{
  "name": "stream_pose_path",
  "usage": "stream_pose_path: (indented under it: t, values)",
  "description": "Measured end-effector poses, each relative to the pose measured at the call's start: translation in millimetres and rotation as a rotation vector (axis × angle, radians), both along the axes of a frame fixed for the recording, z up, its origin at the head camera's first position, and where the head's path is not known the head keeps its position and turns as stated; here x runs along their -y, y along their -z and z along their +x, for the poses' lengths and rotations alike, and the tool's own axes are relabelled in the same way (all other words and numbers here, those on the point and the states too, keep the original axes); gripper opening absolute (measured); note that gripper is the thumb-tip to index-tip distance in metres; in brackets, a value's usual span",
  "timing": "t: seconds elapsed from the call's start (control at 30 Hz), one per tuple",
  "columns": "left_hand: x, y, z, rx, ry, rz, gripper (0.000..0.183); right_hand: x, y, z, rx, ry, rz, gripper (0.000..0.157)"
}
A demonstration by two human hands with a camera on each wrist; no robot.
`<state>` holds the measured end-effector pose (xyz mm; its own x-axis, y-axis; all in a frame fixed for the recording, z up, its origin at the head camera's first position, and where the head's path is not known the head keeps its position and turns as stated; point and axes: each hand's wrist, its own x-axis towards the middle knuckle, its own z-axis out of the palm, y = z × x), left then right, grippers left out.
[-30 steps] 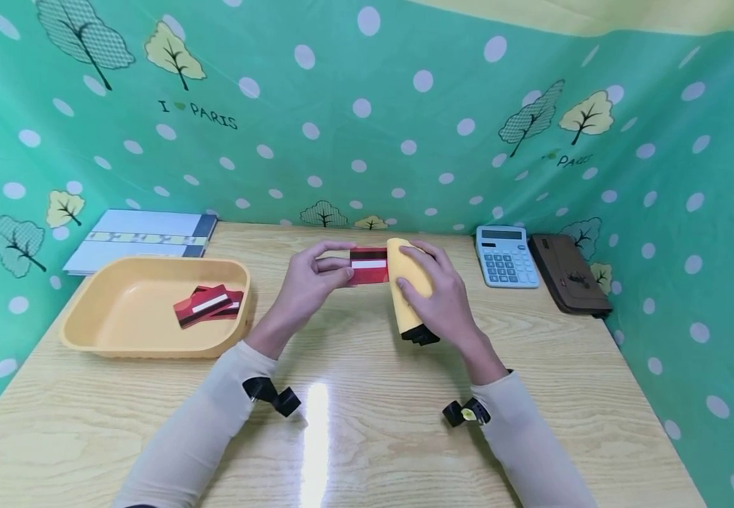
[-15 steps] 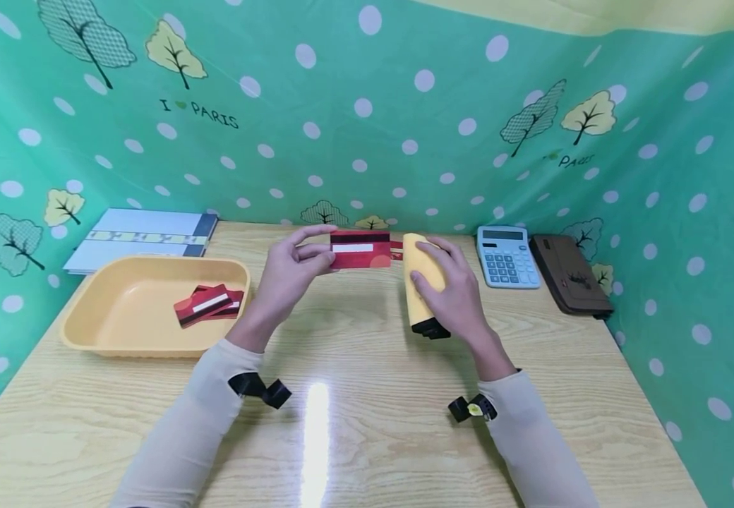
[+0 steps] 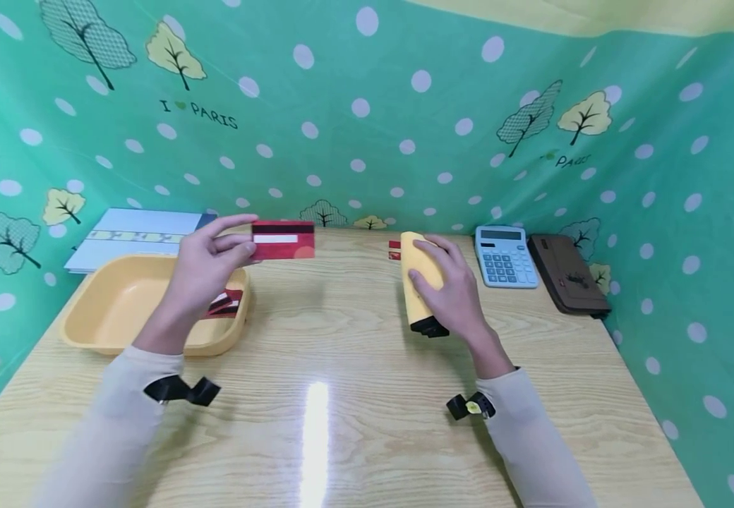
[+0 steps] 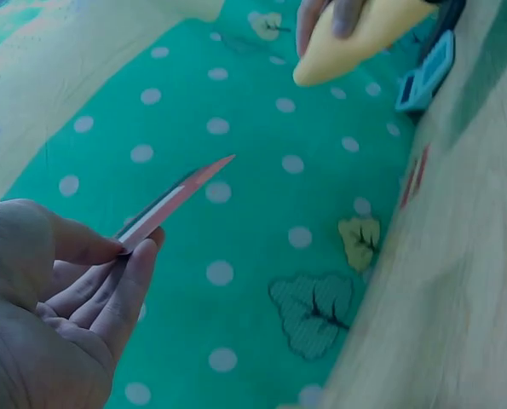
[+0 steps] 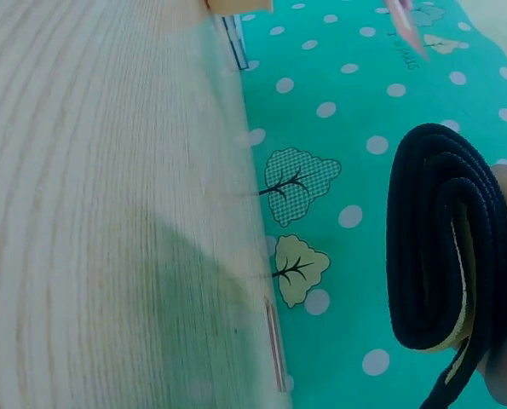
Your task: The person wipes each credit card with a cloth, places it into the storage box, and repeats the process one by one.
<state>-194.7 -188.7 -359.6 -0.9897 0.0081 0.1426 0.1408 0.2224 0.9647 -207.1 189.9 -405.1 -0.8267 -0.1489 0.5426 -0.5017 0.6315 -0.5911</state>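
My left hand pinches a red bank card with a dark magnetic stripe and a white strip, held up near the right side of the yellow tray. In the left wrist view this card shows nearly edge-on between thumb and fingers. My right hand grips a yellow roll with a black end, standing slightly tilted over the table. Seen from the right wrist, the black end of the roll shows several wound layers. Another red card lies on the table behind the roll, partly hidden by it.
Inside the tray lie more red cards, partly covered by my left hand. A notebook rests behind the tray. At the back right are a blue calculator and a brown zipped case. A green dotted curtain encloses the table.
The left hand has drawn the card away from the roll and carried it left to the tray. The roll has shifted slightly right, and the card lying behind it has come into sight.
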Motion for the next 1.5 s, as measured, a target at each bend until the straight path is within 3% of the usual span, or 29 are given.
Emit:
stream_pose_path:
  t: [0.3,0.63,0.87,0.97,1.17,1.5]
  values:
    - [49.3,14.5,8.6,0.084,-0.098,-0.236,0.048,0.5,-1.1,-1.1,-0.002,-0.010,0.002,0.047]
    - [96.9,33.8,17.2,0.186,-0.189,-0.315,0.051,1.4,-1.9,-1.8,0.002,-0.008,0.007,0.047]
    - [116.2,45.1,19.6,0.226,-0.217,-0.394,0.053,0.0,-1.6,-2.5,0.015,-0.009,0.012,0.048]
    - [120.8,49.7,18.6,0.247,-0.190,-0.425,0.053,-0.1,-0.9,-2.7,0.020,-0.017,0.015,0.048]
    - [125.5,56.6,18.8,0.272,-0.060,-0.452,0.050,0.1,1.3,-3.3,0.017,-0.029,0.022,0.047]
    - [127.5,66.5,11.7,0.241,0.026,-0.396,0.047,-0.8,4.9,-2.9,0.028,-0.041,0.040,0.048]
